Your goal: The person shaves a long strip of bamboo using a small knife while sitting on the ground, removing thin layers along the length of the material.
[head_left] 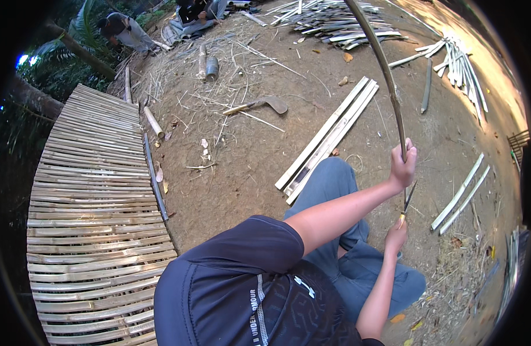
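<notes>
My left hand point(403, 166) is closed around a long, thin, curved bamboo strip point(387, 75), which runs up past the top edge of the view. Below it, my right hand point(395, 237) grips a small knife point(412, 193). A brass-coloured collar shows at the knife's handle, and its dark narrow blade points up beside the strip's lower end. Whether blade and strip touch I cannot tell. Both hands are over my bent legs in blue jeans point(329, 187). Split bamboo lengths point(334, 138) lie on the ground just ahead of my knee.
A slatted bamboo platform point(98, 213) runs along the left. On the dirt ahead lies a curved-blade tool point(271, 104). Piles of split strips point(340, 26) and a fanned bundle point(461, 72) are farther off. Two strips point(461, 193) lie at right. Two people point(127, 32) work at the back left.
</notes>
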The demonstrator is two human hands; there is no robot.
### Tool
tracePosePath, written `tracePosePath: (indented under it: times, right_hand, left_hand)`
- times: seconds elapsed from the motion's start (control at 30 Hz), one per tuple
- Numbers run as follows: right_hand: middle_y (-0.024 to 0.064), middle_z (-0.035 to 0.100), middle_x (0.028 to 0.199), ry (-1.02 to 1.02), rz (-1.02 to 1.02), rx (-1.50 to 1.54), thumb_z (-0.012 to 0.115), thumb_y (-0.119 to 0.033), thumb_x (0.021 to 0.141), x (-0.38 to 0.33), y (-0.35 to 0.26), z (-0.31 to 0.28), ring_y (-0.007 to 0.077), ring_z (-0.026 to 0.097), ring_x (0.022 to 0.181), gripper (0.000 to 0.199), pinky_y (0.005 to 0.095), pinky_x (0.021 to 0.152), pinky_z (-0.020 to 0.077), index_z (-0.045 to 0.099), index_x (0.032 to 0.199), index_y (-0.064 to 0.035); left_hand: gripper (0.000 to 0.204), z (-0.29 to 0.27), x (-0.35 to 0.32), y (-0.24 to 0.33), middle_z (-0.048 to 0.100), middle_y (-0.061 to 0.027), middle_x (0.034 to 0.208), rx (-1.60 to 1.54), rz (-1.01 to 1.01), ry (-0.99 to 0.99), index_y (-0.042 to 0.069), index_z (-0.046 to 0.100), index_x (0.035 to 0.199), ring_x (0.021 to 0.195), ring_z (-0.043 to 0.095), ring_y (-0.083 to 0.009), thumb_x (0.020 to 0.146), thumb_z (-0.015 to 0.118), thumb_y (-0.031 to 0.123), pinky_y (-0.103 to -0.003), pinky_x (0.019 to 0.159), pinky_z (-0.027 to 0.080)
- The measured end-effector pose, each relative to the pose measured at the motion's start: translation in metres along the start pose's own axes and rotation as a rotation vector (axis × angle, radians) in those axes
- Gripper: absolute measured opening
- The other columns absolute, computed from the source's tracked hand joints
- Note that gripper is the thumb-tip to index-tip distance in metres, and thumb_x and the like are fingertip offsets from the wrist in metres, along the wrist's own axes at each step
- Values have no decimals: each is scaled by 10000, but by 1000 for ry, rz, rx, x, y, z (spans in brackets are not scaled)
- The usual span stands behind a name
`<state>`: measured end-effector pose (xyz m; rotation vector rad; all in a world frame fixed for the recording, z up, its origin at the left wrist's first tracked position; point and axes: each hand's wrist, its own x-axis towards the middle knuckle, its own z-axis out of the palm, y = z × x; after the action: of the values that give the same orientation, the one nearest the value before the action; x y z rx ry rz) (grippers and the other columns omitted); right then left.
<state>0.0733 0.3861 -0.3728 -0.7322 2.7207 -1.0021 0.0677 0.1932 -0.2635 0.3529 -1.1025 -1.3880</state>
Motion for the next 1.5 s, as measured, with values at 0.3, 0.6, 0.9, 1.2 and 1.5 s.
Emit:
tracePosePath:
  times: [0.3,0.6,0.9,1.2,1.5]
  right_hand:
    - [297,650,987,-24,28,-56,392,-250,1048,7,9,8,483,613,937,331,544,750,459,544,1189,8]
    - [293,649,1000,129,-70,-105,407,-274,1046,10,7,10,476,616,945,353,539,762,475,555,1199,8]
    - [285,612,1159,97,-6,-37,442,-314,1033,2,15,11,474,583,1045,416,523,818,462,497,1311,-10]
    - [259,644,1136,159,-8,-66,421,-330,1043,-8,4,12,469,602,1039,423,514,825,474,490,1331,-27]
    - [250,636,1181,191,-66,-64,435,-336,1037,-4,8,15,437,615,1062,429,500,842,484,510,1322,-24]
  left_hand:
    - [306,-1,-3,3,299,35,624,55,-1,8,92,313,707,596,303,-58,943,499,148,-289,512,262]
    - [300,5,4,1,314,21,624,63,36,5,82,335,710,602,325,-70,948,499,165,-303,520,282]
    - [306,7,1,-1,337,9,612,89,47,10,73,367,714,587,346,-87,957,507,195,-323,519,301]
    - [298,4,3,-9,299,53,636,49,31,39,103,338,728,596,296,-54,965,499,186,-282,510,258]
    - [307,1,3,-5,295,58,625,67,58,31,116,313,714,578,288,-42,964,487,159,-268,494,250]
